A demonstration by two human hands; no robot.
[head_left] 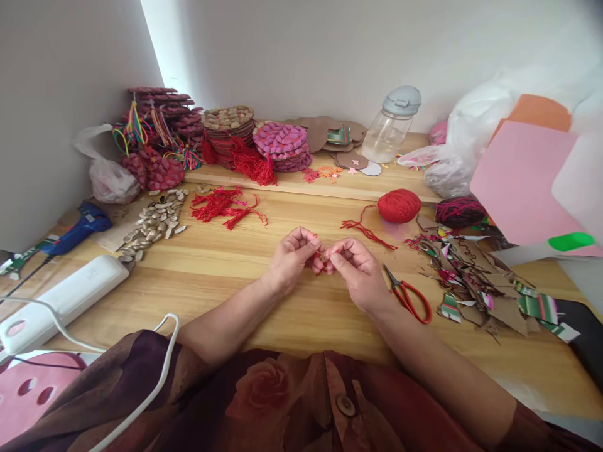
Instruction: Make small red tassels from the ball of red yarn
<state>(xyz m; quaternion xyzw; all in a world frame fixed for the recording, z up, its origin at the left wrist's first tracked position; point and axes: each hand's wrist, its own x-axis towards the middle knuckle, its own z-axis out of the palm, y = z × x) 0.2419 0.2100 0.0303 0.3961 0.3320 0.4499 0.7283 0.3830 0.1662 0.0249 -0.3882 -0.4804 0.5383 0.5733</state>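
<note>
My left hand (294, 257) and my right hand (358, 270) meet over the middle of the wooden table, fingertips pinched on a small piece of red yarn (321, 263) between them. Most of the yarn is hidden by the fingers. Red-handled scissors (412, 300) lie just right of my right hand, blades towards the back left. Beyond them sits a red yarn ball (399, 206), with loose strands (370, 233) trailing to its left. A pile of red tassels (219, 206) lies behind and left of my left hand.
Shells (157, 220), a blue glue gun (85, 229) and a white power strip (66, 301) are at left. Cardboard scraps (485, 276) cover the right side. Along the back shelf (226, 176) stand woven round stacks (282, 145) and a clear bottle (386, 135).
</note>
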